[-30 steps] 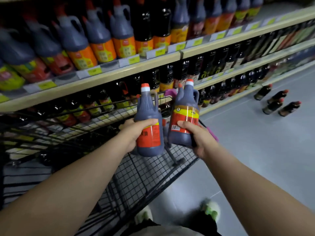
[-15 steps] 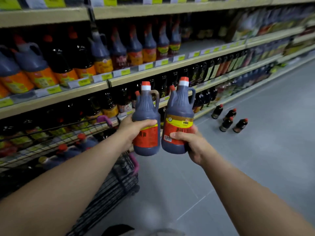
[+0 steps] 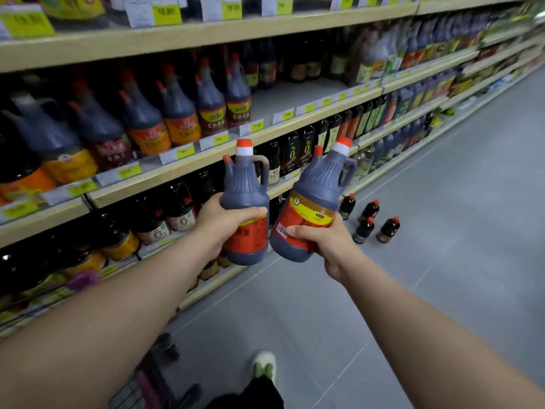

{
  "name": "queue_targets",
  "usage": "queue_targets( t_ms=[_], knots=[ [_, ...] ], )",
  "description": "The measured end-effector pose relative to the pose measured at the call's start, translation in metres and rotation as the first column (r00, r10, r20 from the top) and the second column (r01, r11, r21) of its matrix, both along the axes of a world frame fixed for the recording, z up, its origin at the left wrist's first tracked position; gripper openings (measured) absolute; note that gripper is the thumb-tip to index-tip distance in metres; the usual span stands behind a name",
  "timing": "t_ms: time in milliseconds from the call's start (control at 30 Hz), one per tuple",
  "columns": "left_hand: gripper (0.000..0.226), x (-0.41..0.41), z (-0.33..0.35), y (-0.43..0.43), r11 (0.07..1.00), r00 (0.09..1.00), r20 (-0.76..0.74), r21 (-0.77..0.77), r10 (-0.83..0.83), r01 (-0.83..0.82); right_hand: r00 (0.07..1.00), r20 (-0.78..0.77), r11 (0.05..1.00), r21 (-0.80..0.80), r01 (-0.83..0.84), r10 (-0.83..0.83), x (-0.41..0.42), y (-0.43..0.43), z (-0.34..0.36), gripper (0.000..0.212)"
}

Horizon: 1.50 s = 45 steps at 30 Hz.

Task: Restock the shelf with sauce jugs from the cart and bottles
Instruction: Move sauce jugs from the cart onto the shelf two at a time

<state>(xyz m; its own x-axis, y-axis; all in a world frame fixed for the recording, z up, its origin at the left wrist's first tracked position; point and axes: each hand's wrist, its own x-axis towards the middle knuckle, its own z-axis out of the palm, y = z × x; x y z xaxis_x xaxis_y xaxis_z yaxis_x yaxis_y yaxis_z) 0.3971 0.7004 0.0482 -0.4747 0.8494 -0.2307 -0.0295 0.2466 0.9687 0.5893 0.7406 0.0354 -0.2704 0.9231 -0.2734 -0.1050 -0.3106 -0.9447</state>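
Left fingers: thumb across the red label, left hand (image 3: pixel 221 220) wrapped round the left jug (image 3: pixel 246 206), mid-frame, upright.
Right fingers: curled under the label, right hand (image 3: pixel 326 242) gripping the right jug (image 3: pixel 311 206), tilted right; the two jugs touch low down.
Change: both jugs sit higher against the shelf (image 3: pixel 182 169) than half a second ago; the right one has tipped over; the cart (image 3: pixel 147 382) has slid to the lower left edge.
Count: two jugs held; four small bottles (image 3: pixel 372 221) standing on the floor (image 3: pixel 442 231), right of centre.
Shelf: gap (image 3: pixel 295 94) in the jug row, upper centre.
Feet: one shoe (image 3: pixel 264 366) at the bottom.
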Motion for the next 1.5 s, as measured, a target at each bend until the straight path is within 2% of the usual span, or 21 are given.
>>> queue_targets(
  t_ms=[100, 200, 333, 400, 467, 567, 700, 833, 933, 1067, 1200, 1333, 1500],
  knots=[
    [0.044, -0.002, -0.003, 0.06, 1.0, 1.0, -0.009, -0.021, -0.018, 0.018, 1.0, 0.011, 1.0, -0.003, 0.009, -0.009, -0.002, 0.053, 0.008, 0.066],
    [0.051, -0.004, -0.002, 0.116, 0.998, 0.999, -0.028, -0.055, -0.029, 0.027, 0.999, 0.029, 1.0, -0.019, 0.017, -0.016, -0.001, 0.105, 0.014, 0.067],
    [0.044, -0.001, 0.008, 0.176, 0.998, 0.998, -0.061, -0.058, -0.031, 0.027, 1.0, 0.03, 1.0, 0.003, 0.004, -0.005, 0.003, 0.167, 0.02, 0.052],
    [0.041, 0.002, 0.013, 0.195, 0.998, 0.998, -0.062, -0.054, -0.031, 0.028, 1.0, -0.001, 1.0, 0.005, 0.015, -0.015, 0.004, 0.191, 0.018, 0.061],
    [0.043, 0.009, 0.017, 0.22, 0.999, 0.997, -0.08, -0.034, -0.017, 0.014, 1.0, -0.011, 1.0, 0.011, 0.005, -0.005, 0.006, 0.223, 0.015, 0.078],
    [0.056, 0.019, 0.02, 0.247, 1.0, 0.994, -0.111, -0.012, 0.0, -0.001, 0.999, -0.027, 0.999, 0.041, -0.021, 0.023, 0.009, 0.261, 0.011, 0.088],
    [0.075, 0.037, 0.016, 0.294, 0.994, 0.982, -0.165, -0.029, 0.097, -0.103, 0.992, -0.048, 0.993, 0.044, -0.111, 0.113, 0.022, 0.325, 0.004, 0.105],
    [0.088, 0.06, 0.019, 0.329, 0.983, 0.959, -0.227, -0.031, 0.169, -0.18, 0.974, -0.028, 0.972, 0.071, -0.222, 0.224, 0.038, 0.384, 0.004, 0.097],
    [0.085, 0.081, 0.021, 0.354, 0.952, 0.923, -0.243, 0.001, 0.297, -0.306, 0.948, 0.01, 0.944, 0.082, -0.319, 0.319, 0.049, 0.43, 0.01, 0.098],
    [0.082, 0.097, 0.028, 0.373, 0.907, 0.854, -0.312, 0.074, 0.416, -0.414, 0.927, 0.102, 0.911, 0.175, -0.374, 0.361, 0.049, 0.469, 0.018, 0.094],
    [0.088, 0.103, 0.037, 0.392, 0.874, 0.788, -0.379, 0.164, 0.485, -0.458, 0.923, 0.217, 0.888, 0.273, -0.37, 0.317, 0.034, 0.492, 0.025, 0.1],
    [0.093, 0.088, 0.035, 0.415, 0.846, 0.732, -0.424, 0.247, 0.533, -0.473, 0.933, 0.218, 0.841, 0.409, -0.353, 0.286, 0.009, 0.517, 0.026, 0.086],
    [0.093, 0.057, 0.022, 0.451, 0.791, 0.671, -0.419, 0.334, 0.612, -0.513, 0.945, 0.218, 0.752, 0.571, -0.328, 0.246, -0.026, 0.546, 0.012, 0.083]
  ],
)
